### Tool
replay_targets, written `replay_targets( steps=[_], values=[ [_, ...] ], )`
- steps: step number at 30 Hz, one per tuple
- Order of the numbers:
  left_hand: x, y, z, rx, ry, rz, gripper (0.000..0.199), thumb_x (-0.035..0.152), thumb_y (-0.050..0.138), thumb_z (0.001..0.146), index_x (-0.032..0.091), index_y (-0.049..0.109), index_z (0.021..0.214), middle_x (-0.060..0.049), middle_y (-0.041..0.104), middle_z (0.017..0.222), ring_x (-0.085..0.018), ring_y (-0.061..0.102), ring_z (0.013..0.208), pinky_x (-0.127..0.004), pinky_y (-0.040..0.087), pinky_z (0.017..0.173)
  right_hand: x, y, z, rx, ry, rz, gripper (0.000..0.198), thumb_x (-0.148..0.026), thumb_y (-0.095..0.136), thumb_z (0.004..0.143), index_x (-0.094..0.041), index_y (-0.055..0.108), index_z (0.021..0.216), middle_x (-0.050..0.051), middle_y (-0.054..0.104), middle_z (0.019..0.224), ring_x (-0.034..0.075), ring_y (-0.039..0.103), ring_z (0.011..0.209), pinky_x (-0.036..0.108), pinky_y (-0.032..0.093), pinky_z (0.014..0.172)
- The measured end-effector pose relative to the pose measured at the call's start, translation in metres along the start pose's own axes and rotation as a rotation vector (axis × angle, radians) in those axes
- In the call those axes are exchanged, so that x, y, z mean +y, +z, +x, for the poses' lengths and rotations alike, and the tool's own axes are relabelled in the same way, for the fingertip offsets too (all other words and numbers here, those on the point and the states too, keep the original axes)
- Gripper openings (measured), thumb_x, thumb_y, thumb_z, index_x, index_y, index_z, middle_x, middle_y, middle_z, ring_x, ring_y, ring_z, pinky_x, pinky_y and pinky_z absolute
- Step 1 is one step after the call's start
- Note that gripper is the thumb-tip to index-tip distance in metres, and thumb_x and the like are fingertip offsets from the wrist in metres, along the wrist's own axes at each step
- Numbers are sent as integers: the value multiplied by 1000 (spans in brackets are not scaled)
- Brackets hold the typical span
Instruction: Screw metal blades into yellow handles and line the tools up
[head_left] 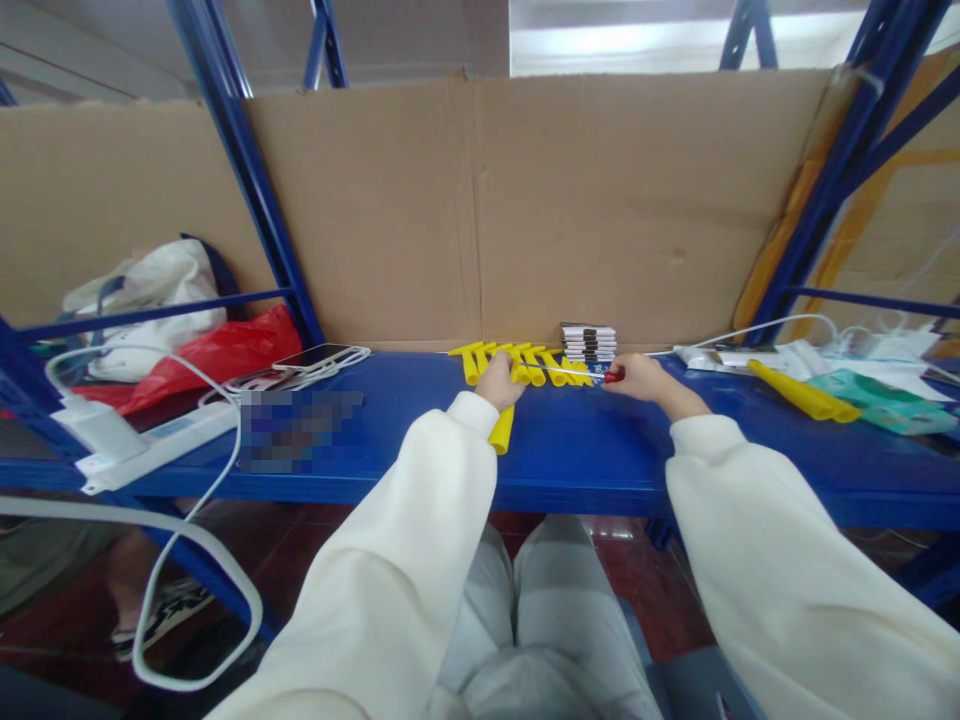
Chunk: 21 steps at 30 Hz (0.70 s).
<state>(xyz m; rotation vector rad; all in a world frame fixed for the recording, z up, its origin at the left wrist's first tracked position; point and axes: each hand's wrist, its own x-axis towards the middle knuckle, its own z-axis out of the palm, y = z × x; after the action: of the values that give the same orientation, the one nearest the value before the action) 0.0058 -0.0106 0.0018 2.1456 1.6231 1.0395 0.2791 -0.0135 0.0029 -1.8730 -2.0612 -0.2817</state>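
My left hand is closed around a yellow T-shaped plastic piece, whose round hollow-looking handle sticks out below it. In my right hand is the red handle of a screwdriver. Its thin metal shaft points left toward the piece in my left hand; I cannot tell whether the tip touches. Behind my hands, several more yellow T-shaped pieces lie side by side in a row. A neat stack of small white-and-black items stands just behind the screwdriver.
A blue metal shelf is the work surface, with cardboard behind. On the left are a power strip with a looping cable, a phone and a red bag. Yellow tubes and a green packet lie right.
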Motion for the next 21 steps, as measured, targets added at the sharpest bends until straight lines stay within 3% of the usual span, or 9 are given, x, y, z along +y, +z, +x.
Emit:
replay_targets(
  steps=[7, 16, 21],
  values=[
    [0, 0, 0, -8, 15, 17, 35, 11, 67, 75, 21, 54, 106, -10, 69, 116, -26, 66, 112, -37, 50, 99, 2, 1, -1, -6, -30, 70, 10, -27, 69, 70, -21, 61, 72, 2, 67, 67, 17, 60, 62, 25, 39, 59],
    [-2, 2, 2, 2, 18, -4, 35, 11, 68, 73, 23, 53, 103, -7, 69, 109, -26, 67, 108, -39, 51, 96, -5, -7, -6, -56, -20, 48, 8, -27, 64, 76, -22, 67, 80, 5, 73, 78, 20, 64, 72, 26, 43, 64],
    [-3, 3, 3, 9, 42, 0, 34, 10, 67, 73, 22, 54, 102, -9, 68, 112, -25, 66, 109, -37, 50, 98, -4, -6, -5, -17, 1, -11, 9, -29, 63, 75, -22, 67, 80, 5, 73, 78, 21, 65, 75, 26, 42, 63]
  ],
)
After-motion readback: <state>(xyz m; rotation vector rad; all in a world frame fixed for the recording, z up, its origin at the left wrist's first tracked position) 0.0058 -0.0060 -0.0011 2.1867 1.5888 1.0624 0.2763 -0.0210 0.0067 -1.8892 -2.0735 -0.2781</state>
